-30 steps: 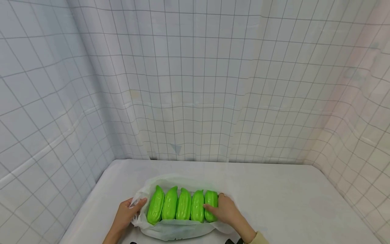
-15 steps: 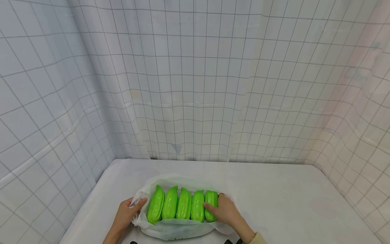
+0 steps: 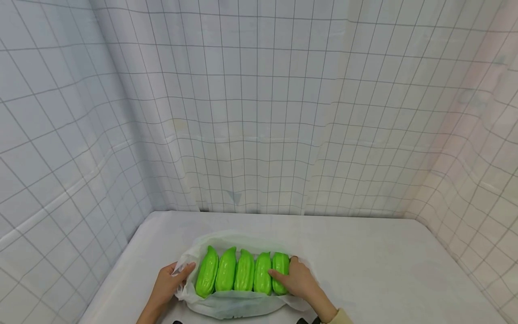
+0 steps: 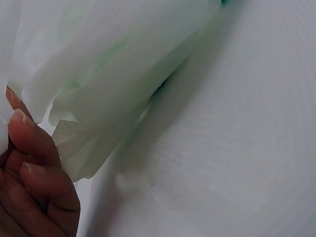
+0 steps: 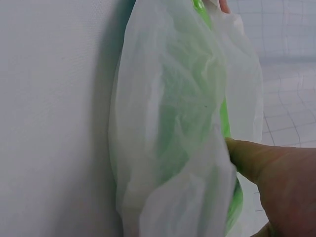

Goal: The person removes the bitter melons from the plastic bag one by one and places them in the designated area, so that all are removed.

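A thin translucent white plastic bag (image 3: 234,308) lies with its mouth spread open on the table. Inside, several glossy bright green vegetable-like pieces (image 3: 244,272) sit side by side, long and ridged, most with pointed tips. My left hand (image 3: 167,282) pinches the bag's crumpled left edge between thumb and fingers. At the other end my right hand (image 3: 301,280) grips the rightmost green piece (image 3: 280,263), its thumb across the top and its other fingers down the far side, partly hidden. In the right wrist view the thumb (image 5: 247,155) presses in behind the bag's near wall.
The white-covered table (image 3: 376,265) extends to both sides of the bag. A white curtain with a dark grid (image 3: 259,112) hangs behind the table and along both sides. Small black objects (image 3: 302,321) show at the bottom edge of the head view.
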`<state>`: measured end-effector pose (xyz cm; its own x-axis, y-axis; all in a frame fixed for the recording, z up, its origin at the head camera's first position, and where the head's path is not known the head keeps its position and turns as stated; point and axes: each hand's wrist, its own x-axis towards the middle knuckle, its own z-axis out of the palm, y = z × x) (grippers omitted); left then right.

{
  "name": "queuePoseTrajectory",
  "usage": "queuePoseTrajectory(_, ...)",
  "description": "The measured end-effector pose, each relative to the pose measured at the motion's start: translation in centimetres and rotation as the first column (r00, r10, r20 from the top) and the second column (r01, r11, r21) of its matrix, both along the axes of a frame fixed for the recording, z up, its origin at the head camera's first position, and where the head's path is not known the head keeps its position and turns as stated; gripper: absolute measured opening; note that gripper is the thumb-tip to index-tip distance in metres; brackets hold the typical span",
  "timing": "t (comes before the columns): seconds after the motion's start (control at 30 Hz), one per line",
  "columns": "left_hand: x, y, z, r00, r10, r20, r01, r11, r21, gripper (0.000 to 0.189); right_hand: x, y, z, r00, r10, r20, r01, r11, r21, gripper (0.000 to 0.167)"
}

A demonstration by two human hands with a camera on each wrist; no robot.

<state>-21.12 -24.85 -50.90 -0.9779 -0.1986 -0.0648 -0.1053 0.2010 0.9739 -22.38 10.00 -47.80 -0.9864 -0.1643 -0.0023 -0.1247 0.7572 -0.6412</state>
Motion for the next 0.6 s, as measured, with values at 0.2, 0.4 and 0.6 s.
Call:
queuePoseTrajectory(0.2,-0.01,0.06,0.14,1.000,0.006,0.005,-0.006,1.000,-0.007,0.034,-0.19,0.08,-0.30,1.000,-0.003,-0.002,0.003,1.000,-0.013,0.090)
queuePoseTrajectory(0.4,0.03,0.12,0.12,1.000,0.005,-0.005,-0.005,1.000,-0.004,0.033,-0.14,0.12,-0.38,1.000,-0.017,-0.006,0.017,1.000,-0.019,0.088)
queuePoseTrajectory(0.6,0.06,0.13,0.07,1.000,0.004,-0.004,-0.004,1.000,0.009,0.034,0.11,0.05,-0.18,0.999,-0.028,-0.018,0.028,0.999,-0.021,0.085)
